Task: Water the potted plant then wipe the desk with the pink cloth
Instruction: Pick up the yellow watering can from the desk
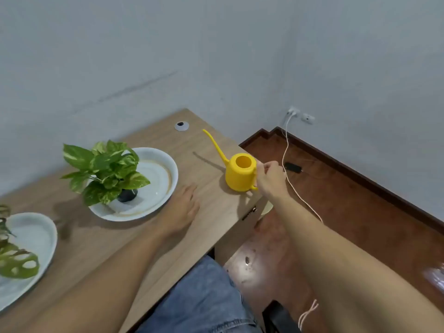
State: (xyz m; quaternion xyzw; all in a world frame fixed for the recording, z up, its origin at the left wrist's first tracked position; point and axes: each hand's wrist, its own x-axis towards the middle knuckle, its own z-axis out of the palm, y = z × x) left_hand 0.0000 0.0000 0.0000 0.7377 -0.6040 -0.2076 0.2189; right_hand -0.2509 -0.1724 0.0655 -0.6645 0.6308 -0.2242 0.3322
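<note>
Step in hand: the first one, watering; judged from the scene, the can is only now being taken up and no water is being poured.
Watering can: yellow, upright on the table, close to its right edge, at about 2 o'clock from the middle of the tabletop; the long spout points up and away toward 11 o'clock.
Right hand: its grip is curled around the handle on the can's right side, fingers wrapped at the rim end; the can's base looks to be resting on the table.
Left hand: flat on the table, palm down, fingers spread, holding nothing, between the can and the plate.
Potted plant: green and cream leaves in a small dark pot, standing on a white plate at 9 o'clock from the can, well apart from it.
Second plate: at 8 o'clock, with another leafy plant, partly out of view.
Pink cloth: not in view.
Next move calls for: lifting the can level, carrying it toward 9 o'clock, bringing the spout tip over the dark pot beneath the leaves, then tipping slowly so water lands in the pot.
</note>
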